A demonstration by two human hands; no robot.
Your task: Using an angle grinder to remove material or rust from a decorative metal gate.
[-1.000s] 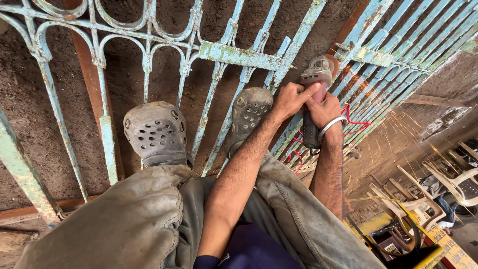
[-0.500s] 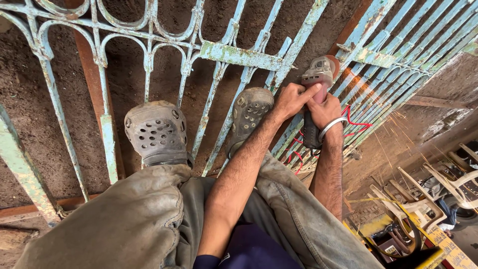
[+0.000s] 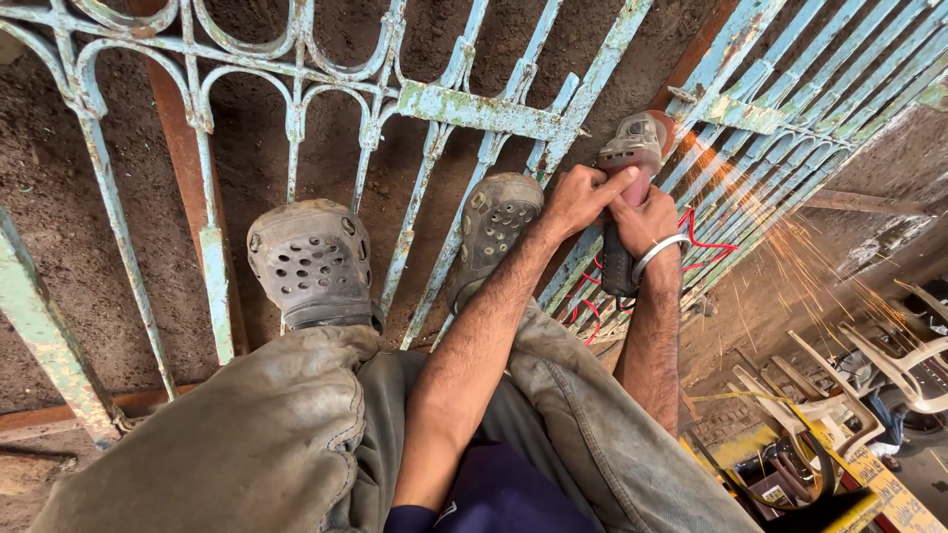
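Note:
I crouch over a pale blue, rust-flecked metal gate (image 3: 474, 109) lying flat on dirt. Both hands grip an angle grinder (image 3: 632, 148) held at the gate's bars on the right. My left hand (image 3: 578, 197) wraps its upper part near the grey head. My right hand (image 3: 647, 222), a metal bangle on its wrist, holds the dark body below. Orange sparks (image 3: 790, 247) spray rightward from the disc. A red cable (image 3: 706, 242) trails beneath the grinder. My feet, in grey perforated clogs (image 3: 311, 262), stand on the bars.
A rusty brown bar (image 3: 188, 197) runs under the gate on the left. Pale plastic chairs (image 3: 859, 395) are stacked at the lower right, beside a yellow frame (image 3: 839, 494). Brown dirt (image 3: 59, 227) shows between the bars.
Sparks now fly from the grinder's disc to the right; none showed before. Both hands keep their grip and have hardly shifted.

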